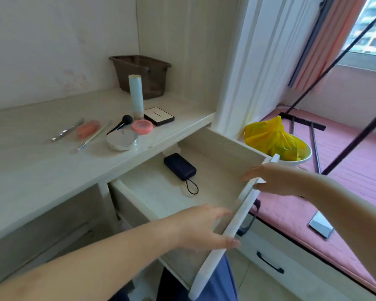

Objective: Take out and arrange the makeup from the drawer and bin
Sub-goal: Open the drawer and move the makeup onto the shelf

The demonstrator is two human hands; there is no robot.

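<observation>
The pale wooden drawer [217, 148] stands pulled out under the desk top; a dark power bank [179, 167] with a loop cord lies inside it. My left hand [204, 227] rests against the white drawer front [232, 224] near its lower end, fingers spread. My right hand [269, 179] lies on the front's upper end, thumb outside and fingers over the edge. On the desk lie a tall pale blue tube [136, 96], a black palette [159, 116], a pink round compact [142, 127], a silver round compact [122, 139], a black brush [121, 124], an orange-pink item [88, 128] and metal tools [66, 130].
A brown plastic bin [141, 76] stands at the back of the desk [52, 174] by the wall. To the right a white bowl holds a yellow bag [274, 140] on a pink mat [345, 181], with dark stand legs and a phone [320, 224].
</observation>
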